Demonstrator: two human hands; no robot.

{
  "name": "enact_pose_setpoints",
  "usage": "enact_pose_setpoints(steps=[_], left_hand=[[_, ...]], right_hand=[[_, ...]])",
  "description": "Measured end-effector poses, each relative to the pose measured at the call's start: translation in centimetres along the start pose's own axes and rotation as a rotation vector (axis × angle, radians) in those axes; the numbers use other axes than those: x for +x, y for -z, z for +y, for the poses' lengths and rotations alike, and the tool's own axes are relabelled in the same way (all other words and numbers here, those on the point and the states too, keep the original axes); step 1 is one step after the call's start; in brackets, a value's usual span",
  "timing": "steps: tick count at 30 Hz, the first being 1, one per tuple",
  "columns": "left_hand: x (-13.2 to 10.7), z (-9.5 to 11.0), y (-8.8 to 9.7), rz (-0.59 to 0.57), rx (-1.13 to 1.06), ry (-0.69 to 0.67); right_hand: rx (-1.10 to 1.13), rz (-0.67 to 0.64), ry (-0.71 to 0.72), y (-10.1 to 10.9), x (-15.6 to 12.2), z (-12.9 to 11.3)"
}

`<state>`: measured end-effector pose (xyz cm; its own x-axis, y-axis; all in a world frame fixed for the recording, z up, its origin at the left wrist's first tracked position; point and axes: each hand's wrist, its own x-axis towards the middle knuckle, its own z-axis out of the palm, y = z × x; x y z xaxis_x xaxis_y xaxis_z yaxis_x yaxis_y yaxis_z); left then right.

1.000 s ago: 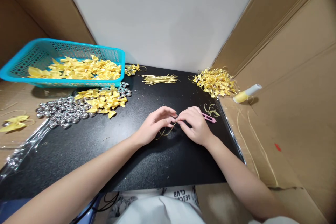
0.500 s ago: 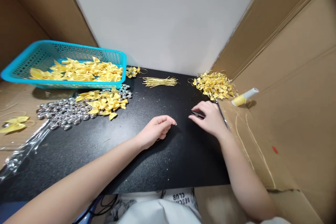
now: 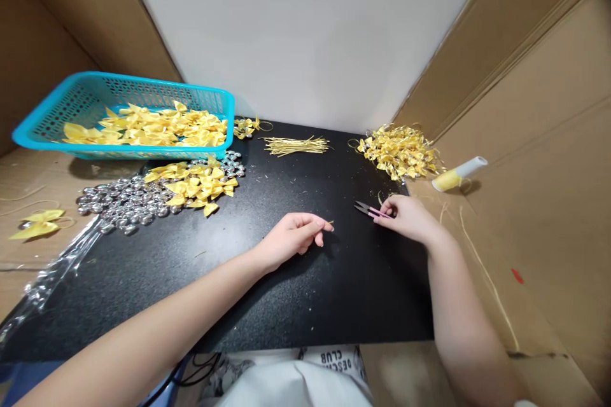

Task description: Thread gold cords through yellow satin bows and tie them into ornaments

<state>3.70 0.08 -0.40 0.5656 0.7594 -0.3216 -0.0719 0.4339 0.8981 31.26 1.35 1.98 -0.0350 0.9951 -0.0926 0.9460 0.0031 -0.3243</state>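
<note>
My left hand (image 3: 298,238) is over the middle of the black table, its thumb and forefinger pinched together. A short tip of gold cord (image 3: 331,222) pokes out of the pinch; the rest is hidden by the fingers. To the right, my right hand (image 3: 405,216) has its fingertips on the pink handle of small thread snips (image 3: 370,210). The dark blades point left, toward my left hand, and are parted. Behind the hands lies a bundle of cut gold cords (image 3: 296,145). A pile of yellow bows with cord loops (image 3: 398,151) sits beyond my right hand.
At the left stands a blue basket (image 3: 229,117) of yellow bows. In front of it are loose bows (image 3: 203,184) and silver beads (image 3: 128,200) beside clear plastic (image 3: 71,254). Cardboard walls (image 3: 525,108) flank the table. A white-and-yellow tube (image 3: 461,173) lies at the right.
My right hand has moved right and back along the snips, so the pink handle now shows. The cord tip has come into sight at my left fingertips. The view has shifted slightly.
</note>
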Motion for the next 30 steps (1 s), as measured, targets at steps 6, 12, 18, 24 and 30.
enact_pose_setpoints(steps=[6,12,18,24,30], left_hand=[[-0.1,0.1,-0.1,0.011,0.005,-0.002],[-0.1,0.1,-0.1,0.048,-0.025,-0.013],[-0.1,-0.2,0.0,0.072,-0.047,-0.107],[-0.1,-0.4,0.1,0.095,-0.072,-0.172],[-0.2,-0.2,-0.1,0.133,-0.019,-0.204]], right_hand=[[0.179,-0.024,0.000,0.0,-0.3,-1.4],[0.546,0.003,0.249,-0.8,-1.1,-3.3],[0.625,0.108,0.532,-2.4,-1.2,-4.8],[0.649,0.207,0.556,-3.1,-1.4,-4.8],[0.533,0.245,0.482,-3.2,-1.9,-5.4]])
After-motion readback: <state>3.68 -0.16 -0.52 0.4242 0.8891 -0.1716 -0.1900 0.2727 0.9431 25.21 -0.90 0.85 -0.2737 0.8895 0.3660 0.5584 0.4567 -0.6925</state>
